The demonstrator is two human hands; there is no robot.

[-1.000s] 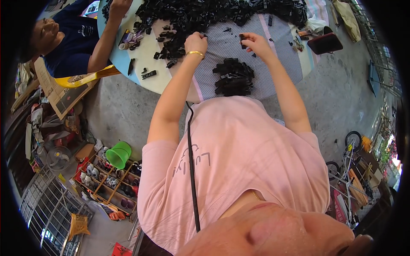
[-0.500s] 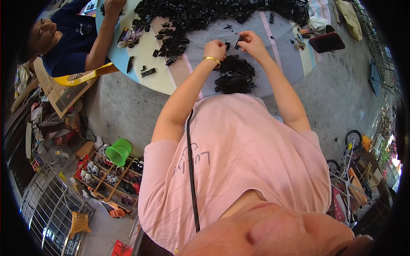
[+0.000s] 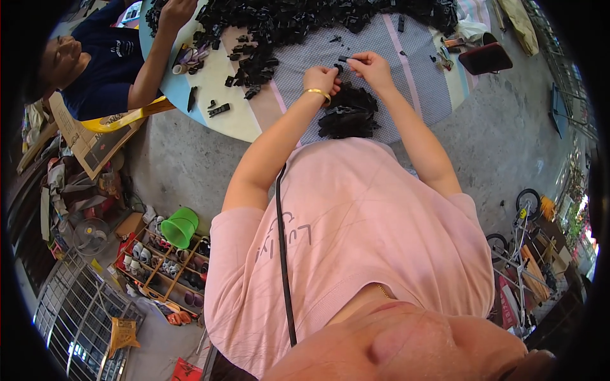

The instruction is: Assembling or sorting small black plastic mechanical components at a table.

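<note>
My left hand (image 3: 322,80), with a gold bracelet at its wrist, pinches a small black plastic piece (image 3: 338,66). Close beside it, the fingers of my right hand (image 3: 372,68) are closed on another small black plastic part (image 3: 344,59). The two pieces are near each other; whether they touch is too small to tell. Just below my hands, toward my body, lies a stack of black plastic parts (image 3: 348,117) at the table's near edge. A few tiny black bits (image 3: 335,39) lie on the cloth beyond my fingers.
A large heap of black plastic parts (image 3: 298,19) covers the far side of the round table (image 3: 254,124). A dark phone (image 3: 486,59) rests at the right edge. At the left, a co-worker (image 3: 108,63) reaches over the table beside a yellow chair (image 3: 124,117). A green bucket (image 3: 180,227) stands on a shoe rack.
My right hand has come slightly lower and turned, so its black part now points sideways toward my left hand. The left hand moved slightly down. The co-worker's arm shifted to the right.
</note>
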